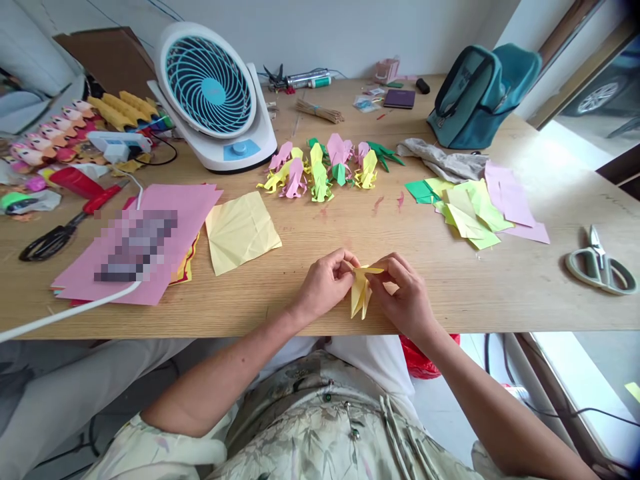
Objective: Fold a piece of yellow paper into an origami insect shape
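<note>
Between my two hands, at the table's front edge, is a small folded piece of yellow paper (359,293) with pointed flaps hanging down. My left hand (327,283) pinches its left side with thumb and forefinger. On the other side, the fingers of my right hand (404,293) are closed on its upper right flap. To the left lies a creased, flat yellow sheet (243,232). Several folded paper figures (320,170) in pink, yellow and green stand in a cluster farther back.
A white and blue fan (215,93) stands behind the pink paper stack (165,220). Loose paper pieces (470,210) lie to the right, with scissors (600,263) beyond them. Red-handled scissors (75,223) are at far left. A teal bag (480,97) sits at the back right.
</note>
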`<act>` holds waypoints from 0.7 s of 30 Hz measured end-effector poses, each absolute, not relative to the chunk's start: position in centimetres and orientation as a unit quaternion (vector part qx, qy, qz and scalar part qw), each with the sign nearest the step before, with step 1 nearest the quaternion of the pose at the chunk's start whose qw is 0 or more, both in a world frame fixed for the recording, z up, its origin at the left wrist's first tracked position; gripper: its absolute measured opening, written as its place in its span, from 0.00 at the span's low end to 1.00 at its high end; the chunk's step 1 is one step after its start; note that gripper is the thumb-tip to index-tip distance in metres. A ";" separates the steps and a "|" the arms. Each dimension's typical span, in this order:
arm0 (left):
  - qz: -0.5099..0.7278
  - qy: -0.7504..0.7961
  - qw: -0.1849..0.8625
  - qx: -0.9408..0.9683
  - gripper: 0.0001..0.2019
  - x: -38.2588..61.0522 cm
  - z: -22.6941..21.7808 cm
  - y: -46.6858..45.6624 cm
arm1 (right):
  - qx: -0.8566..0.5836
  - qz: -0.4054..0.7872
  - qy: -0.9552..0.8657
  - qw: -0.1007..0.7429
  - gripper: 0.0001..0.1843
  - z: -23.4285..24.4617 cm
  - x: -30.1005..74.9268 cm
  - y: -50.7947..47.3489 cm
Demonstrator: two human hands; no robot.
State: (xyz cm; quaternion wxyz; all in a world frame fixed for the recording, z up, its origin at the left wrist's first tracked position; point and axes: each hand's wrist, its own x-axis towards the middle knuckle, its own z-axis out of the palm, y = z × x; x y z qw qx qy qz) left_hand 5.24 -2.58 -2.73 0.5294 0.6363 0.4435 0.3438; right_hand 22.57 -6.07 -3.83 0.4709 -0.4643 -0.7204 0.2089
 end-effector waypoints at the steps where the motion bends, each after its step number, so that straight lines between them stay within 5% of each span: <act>1: 0.352 0.443 0.516 0.643 0.05 5.3 -2.7 -2.6 | -0.462 0.206 -0.723 0.471 0.05 -3.8 22.6 -6.1; 14: 0.386 0.464 0.472 0.642 0.05 5.5 -3.2 -2.7 | -0.438 0.187 -0.749 0.461 0.10 -4.0 22.5 -6.1; 21: 0.315 0.482 0.553 0.602 0.05 4.7 -3.6 -2.4 | -0.430 0.119 -0.808 0.384 0.07 -3.9 22.6 -6.3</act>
